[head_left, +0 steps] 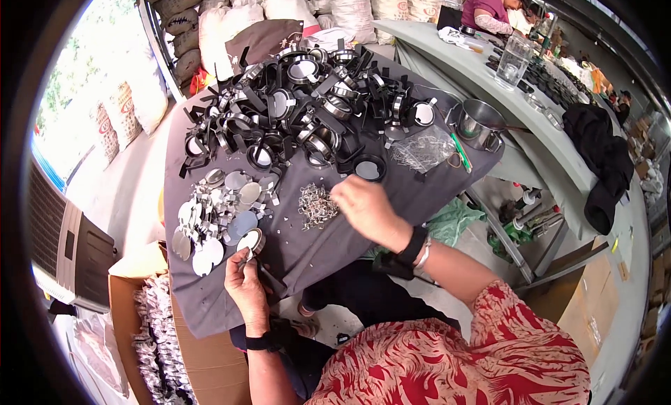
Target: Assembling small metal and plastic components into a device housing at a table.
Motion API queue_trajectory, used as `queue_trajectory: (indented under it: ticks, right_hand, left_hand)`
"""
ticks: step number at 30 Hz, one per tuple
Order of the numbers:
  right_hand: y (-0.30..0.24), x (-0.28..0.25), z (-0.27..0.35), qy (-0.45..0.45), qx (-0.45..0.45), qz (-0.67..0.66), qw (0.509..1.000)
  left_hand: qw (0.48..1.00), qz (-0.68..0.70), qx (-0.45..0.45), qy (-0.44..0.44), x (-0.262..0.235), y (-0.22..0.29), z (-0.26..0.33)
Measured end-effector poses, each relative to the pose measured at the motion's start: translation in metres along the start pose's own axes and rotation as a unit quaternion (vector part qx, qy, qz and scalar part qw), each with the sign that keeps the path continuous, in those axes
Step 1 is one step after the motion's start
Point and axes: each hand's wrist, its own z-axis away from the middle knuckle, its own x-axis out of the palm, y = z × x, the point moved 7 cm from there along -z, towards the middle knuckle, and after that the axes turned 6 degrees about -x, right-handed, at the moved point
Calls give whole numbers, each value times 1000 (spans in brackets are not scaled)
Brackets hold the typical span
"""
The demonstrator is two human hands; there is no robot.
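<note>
Round metal-rimmed part (pixel 251 242) is at eight o'clock of the view, held in bent fingers of the left hand (pixel 246 285), while the right hand (pixel 370 206), curled, its content I cannot see, has small metal clips (pixel 317 206) at its nine o'clock.

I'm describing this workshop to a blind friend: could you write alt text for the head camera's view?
A person's left hand holds a round metal-rimmed part at a dark cloth-covered table; the right hand is beside a small pile of metal pieces. Silvery discs lie to the left, with a large heap of black and metal parts beyond.
</note>
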Motion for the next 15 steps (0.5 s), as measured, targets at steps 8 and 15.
queue_trajectory:
  ticks: [8,15]
  right_hand:
    - [162,-69,29,-152,141,245,947]
    - [144,-36,25,-236,-23,359,903]
  left_hand:
    - [1000,-11,-5,-26,-2,1,-2]
    - [1000,-9,-5,-21,-9,4,1]
